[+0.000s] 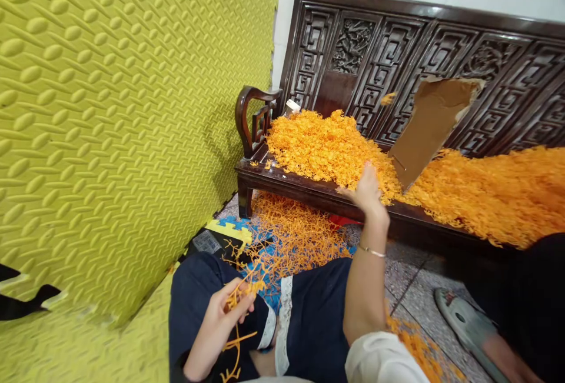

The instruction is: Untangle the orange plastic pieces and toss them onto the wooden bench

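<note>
My left hand (225, 312) rests over my lap, its fingers closed round a small bunch of orange plastic pieces (236, 295). My right hand (365, 190) reaches out to the dark carved wooden bench (309, 192), fingers spread into the big pile of orange pieces (326, 145) heaped on its seat. A thin bracelet sits on that wrist. More orange pieces (286, 230) lie scattered on the floor and a blue mat below the bench.
A yellow-green foam mat (115, 106) stands as a wall on my left. A torn cardboard sheet (430, 127) leans in the pile against the bench back. A second orange heap (498, 192) fills the bench's right side. A sandalled foot (468, 324) is at the lower right.
</note>
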Motion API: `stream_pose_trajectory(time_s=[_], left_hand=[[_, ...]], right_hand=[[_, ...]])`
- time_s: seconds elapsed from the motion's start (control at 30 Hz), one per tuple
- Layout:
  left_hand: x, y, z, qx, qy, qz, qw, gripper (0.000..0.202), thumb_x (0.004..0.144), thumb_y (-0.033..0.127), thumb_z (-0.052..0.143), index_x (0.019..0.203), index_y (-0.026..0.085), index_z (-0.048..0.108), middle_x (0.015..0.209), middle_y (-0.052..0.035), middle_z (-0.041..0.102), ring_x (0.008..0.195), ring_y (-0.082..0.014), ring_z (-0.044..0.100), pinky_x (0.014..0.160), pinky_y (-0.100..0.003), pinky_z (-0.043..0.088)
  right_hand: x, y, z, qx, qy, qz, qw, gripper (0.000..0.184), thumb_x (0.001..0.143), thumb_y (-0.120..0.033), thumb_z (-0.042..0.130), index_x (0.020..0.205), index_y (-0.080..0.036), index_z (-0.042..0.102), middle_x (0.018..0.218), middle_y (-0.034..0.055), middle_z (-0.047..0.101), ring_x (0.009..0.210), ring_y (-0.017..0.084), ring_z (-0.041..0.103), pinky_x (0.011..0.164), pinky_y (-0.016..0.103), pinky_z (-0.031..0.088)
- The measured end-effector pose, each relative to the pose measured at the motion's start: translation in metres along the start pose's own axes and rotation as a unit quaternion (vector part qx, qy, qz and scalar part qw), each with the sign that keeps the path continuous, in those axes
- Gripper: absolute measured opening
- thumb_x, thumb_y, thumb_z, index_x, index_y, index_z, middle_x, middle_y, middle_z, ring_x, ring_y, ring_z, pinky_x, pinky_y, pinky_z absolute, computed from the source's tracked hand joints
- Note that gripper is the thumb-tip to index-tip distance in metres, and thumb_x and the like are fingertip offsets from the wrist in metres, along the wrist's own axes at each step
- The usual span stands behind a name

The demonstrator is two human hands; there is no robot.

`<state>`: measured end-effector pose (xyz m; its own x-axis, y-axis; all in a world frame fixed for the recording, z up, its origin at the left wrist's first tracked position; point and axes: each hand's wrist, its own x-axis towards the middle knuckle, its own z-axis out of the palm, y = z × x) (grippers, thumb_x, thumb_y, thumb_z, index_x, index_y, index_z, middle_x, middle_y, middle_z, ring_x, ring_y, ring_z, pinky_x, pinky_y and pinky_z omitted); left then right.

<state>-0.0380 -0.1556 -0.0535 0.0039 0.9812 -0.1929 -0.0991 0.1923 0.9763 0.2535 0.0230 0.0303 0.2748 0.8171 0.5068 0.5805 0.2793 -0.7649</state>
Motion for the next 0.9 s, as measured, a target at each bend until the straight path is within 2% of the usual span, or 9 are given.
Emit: stream_pose_trajectory(time_s=[0.07,0.17,0.27,0.33,0.43,0.63,0.7,0.83,0.9], left_hand=[[0.003,0.000,0.001,-0.010,-0.002,-0.009,1.000,0.036,0.064,0.048,0.073,0.065,0.016,0.058,0.054,0.0022,0.057,0.045,-0.0076,0.042,0.044,-0.018,0.030],[0.009,-0.001,0.000,-0.041,0.000,-0.017,0.999,0.035,0.064,0.047,0.073,0.068,0.016,0.058,0.057,0.0018,0.059,0.045,-0.0080,0.043,0.044,-0.019,0.031],[0.014,0.003,-0.003,-0.075,-0.006,-0.007,0.997,0.030,0.069,0.042,0.071,0.075,0.016,0.059,0.064,0.0005,0.061,0.049,-0.0093,0.047,0.046,-0.020,0.034],[0.016,0.010,-0.004,-0.101,-0.006,-0.004,0.995,0.027,0.071,0.038,0.070,0.081,0.016,0.059,0.067,-0.0005,0.063,0.053,-0.0099,0.048,0.048,-0.020,0.036],[0.018,0.021,-0.003,-0.159,-0.011,-0.007,0.987,0.025,0.073,0.033,0.068,0.088,0.015,0.059,0.072,-0.0025,0.066,0.055,-0.0105,0.051,0.052,-0.022,0.039],[0.024,0.037,0.009,-0.229,-0.069,-0.005,0.971,0.027,0.077,0.036,0.063,0.093,0.015,0.057,0.081,-0.0057,0.067,0.062,-0.0162,0.059,0.055,-0.027,0.043],[0.025,0.040,0.014,-0.223,-0.073,-0.009,0.972,0.035,0.077,0.040,0.064,0.099,0.014,0.055,0.081,-0.0054,0.066,0.063,-0.0171,0.060,0.056,-0.027,0.044],[0.028,0.040,0.019,-0.185,-0.095,-0.001,0.978,0.040,0.082,0.042,0.057,0.111,0.015,0.051,0.073,-0.0026,0.065,0.059,-0.0152,0.059,0.059,-0.027,0.045],[0.029,0.037,0.021,-0.160,-0.104,0.012,0.982,0.036,0.085,0.042,0.055,0.111,0.016,0.050,0.069,-0.0006,0.063,0.060,-0.0144,0.058,0.059,-0.026,0.045]], right_hand=[[-0.013,0.013,0.017,0.013,-0.063,0.036,0.997,0.039,0.080,-0.039,0.064,0.109,-0.014,0.059,0.110,0.0096,0.059,0.102,0.023,0.058,0.091,0.046,0.044],[-0.061,0.027,0.050,0.067,-0.167,0.068,0.981,0.045,0.058,-0.043,0.078,0.092,-0.016,0.067,0.097,0.0103,0.068,0.094,0.027,0.062,0.090,0.047,0.045],[-0.114,0.027,0.078,0.134,-0.272,0.076,0.950,0.037,0.065,-0.045,0.072,0.090,-0.017,0.070,0.090,0.0088,0.071,0.084,0.024,0.066,0.080,0.041,0.051],[-0.137,0.020,0.086,0.164,-0.309,0.081,0.933,0.033,0.073,-0.045,0.066,0.092,-0.018,0.069,0.091,0.0082,0.070,0.084,0.022,0.067,0.079,0.037,0.052],[-0.147,0.003,0.083,0.204,-0.302,0.098,0.926,0.031,0.080,-0.045,0.060,0.093,-0.018,0.068,0.095,0.0077,0.069,0.090,0.021,0.065,0.084,0.035,0.049],[-0.139,-0.041,0.063,0.320,-0.268,0.106,0.903,0.029,0.083,-0.040,0.059,0.105,-0.021,0.063,0.106,0.0071,0.066,0.100,0.021,0.061,0.089,0.034,0.046],[-0.141,-0.054,0.059,0.309,-0.251,0.064,0.915,0.029,0.082,-0.035,0.062,0.108,-0.022,0.061,0.106,0.0067,0.065,0.101,0.020,0.060,0.089,0.035,0.046],[-0.147,-0.071,0.052,0.230,-0.148,-0.083,0.958,0.014,0.081,-0.025,0.064,0.094,-0.024,0.066,0.095,0.0045,0.061,0.095,0.019,0.057,0.085,0.033,0.044],[-0.146,-0.075,0.047,0.203,-0.187,-0.120,0.954,0.025,0.079,-0.025,0.067,0.104,-0.026,0.065,0.099,0.0049,0.058,0.093,0.018,0.055,0.083,0.033,0.044]])
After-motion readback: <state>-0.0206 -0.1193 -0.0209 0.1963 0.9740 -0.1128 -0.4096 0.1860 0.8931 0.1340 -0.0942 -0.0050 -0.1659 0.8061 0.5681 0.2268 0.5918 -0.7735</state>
